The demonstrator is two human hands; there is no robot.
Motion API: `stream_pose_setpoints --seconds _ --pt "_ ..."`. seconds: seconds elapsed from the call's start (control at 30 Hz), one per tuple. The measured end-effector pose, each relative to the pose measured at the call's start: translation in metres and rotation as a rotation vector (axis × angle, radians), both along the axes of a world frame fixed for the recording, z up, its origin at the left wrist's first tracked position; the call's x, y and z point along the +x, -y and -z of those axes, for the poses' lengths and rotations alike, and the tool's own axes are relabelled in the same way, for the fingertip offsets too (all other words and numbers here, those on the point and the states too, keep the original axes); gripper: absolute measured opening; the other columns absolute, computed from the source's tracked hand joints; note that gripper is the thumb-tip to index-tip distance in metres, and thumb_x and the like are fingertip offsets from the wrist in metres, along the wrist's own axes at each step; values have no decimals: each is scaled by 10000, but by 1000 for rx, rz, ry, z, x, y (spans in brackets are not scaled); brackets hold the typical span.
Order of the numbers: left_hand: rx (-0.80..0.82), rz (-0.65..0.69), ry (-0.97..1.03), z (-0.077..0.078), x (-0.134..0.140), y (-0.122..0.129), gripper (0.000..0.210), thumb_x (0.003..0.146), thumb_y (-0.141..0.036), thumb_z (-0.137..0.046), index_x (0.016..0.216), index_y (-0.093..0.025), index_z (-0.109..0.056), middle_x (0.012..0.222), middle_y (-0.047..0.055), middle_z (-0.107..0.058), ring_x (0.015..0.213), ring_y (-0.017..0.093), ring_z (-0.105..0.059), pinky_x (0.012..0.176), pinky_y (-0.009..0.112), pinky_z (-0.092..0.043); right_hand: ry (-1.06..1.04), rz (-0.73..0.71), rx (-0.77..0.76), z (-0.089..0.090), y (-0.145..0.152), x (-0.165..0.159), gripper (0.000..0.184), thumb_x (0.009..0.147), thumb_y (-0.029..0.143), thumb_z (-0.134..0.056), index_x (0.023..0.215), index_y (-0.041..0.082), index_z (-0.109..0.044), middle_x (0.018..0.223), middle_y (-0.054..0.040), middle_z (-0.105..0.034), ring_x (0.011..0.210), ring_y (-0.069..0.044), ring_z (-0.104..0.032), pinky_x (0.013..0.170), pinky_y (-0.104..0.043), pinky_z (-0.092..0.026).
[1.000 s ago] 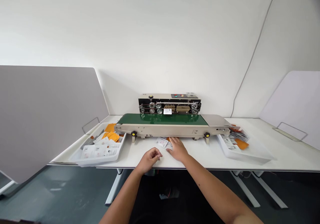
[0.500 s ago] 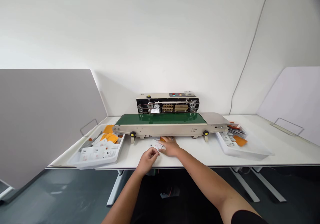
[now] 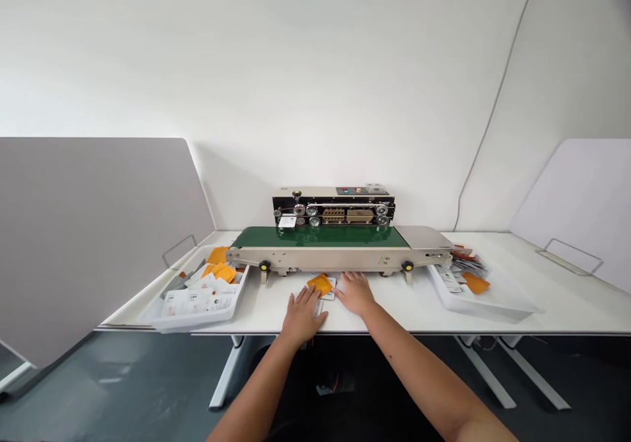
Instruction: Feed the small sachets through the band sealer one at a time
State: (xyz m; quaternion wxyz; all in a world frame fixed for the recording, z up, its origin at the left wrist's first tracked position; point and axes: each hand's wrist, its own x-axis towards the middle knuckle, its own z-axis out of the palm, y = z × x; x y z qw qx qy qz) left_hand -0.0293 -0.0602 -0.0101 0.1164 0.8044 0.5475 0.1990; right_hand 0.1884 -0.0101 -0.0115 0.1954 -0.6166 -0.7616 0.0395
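An orange packet [image 3: 320, 285] lies on the table in front of the machine, on top of white printed packets [image 3: 331, 293]. My left hand [image 3: 302, 316] rests with spread fingers at its lower left, partly over a white packet. To the right of the pile, my right hand [image 3: 355, 292] lies flat with its fingers apart, the thumb close to the packets. Behind them stands a band sealer [image 3: 334, 206] with a green conveyor belt [image 3: 320, 236]. A white packet [image 3: 287, 221] sits at the left end of its rollers.
At the left, a white tray [image 3: 227, 312] holds orange, grey and white packets. Another white tray [image 3: 497, 305] with packets stands at the right. Grey panels [image 3: 98, 231] flank the table [image 3: 404, 314], and a cable [image 3: 497, 93] runs down the wall.
My left hand has opened from a closed pose and spread beside the packets. My right hand has moved right, uncovering the orange packet. The packet in the sealer has shifted left.
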Motion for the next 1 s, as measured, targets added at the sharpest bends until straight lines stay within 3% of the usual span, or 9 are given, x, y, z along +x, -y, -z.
stream_pose_setpoints --seconds 0.13,0.27,0.4,0.53,0.63,0.83,1.0 --pt "5 9 11 2 0 -1 611 853 -382 -634 1439 -322 -469 1581 96 -403 1471 367 -313 1196 637 -82 -12 155 -138 0 -7 0 702 960 664 -317 1501 230 -426 1564 -163 -385 1456 -349 -296 1159 -605 -85" --pt "19 21 14 1 0 0 594 859 -381 -631 1430 -319 -478 1572 92 -416 1463 351 -330 1197 621 -100 -6 145 -182 0 -9 0 733 967 649 -301 1544 200 -354 1587 -172 -339 1472 -363 -254 1153 -601 -101" --pt "31 25 12 0 1 1 584 866 -394 -628 1425 -306 -485 1557 100 -435 1456 346 -339 1198 595 -134 -29 -99 -106 -1 -3 -1 665 1000 579 -297 1559 220 -334 1608 -116 -322 1486 -317 -250 1185 -523 -152" --pt "76 19 18 0 0 2 596 856 -393 -639 1417 -256 -493 1490 129 -500 1392 343 -418 1196 549 -191 -83 -365 -111 -5 4 0 788 916 651 -485 1571 245 -319 1615 -75 -318 1489 -308 -257 1214 -465 -183" --pt "128 12 39 1 -1 3 607 846 -399 -649 1409 -223 -501 1478 142 -496 1385 349 -413 1187 513 -245 -154 -425 -110 -7 7 2 836 835 632 -634 1541 259 -389 1578 -70 -391 1450 -312 -334 1202 -439 -248" --pt "147 -55 -23 1 1 2 681 850 -448 -609 1454 -171 -458 1605 172 -317 1481 369 -274 1204 513 -243 -315 -504 -71 -5 10 1 850 772 460 -775 1525 298 -416 1548 -84 -409 1399 -310 -401 1165 -419 -326" --pt "106 -74 -143 -3 3 4 705 870 -433 -570 1510 -198 -392 1628 129 -294 1487 319 -285 1216 513 -220 -496 -418 -76 2 5 -1 806 737 340 -800 1478 310 -485 1369 -80 -535 1207 -260 -559 1053 -381 -442"
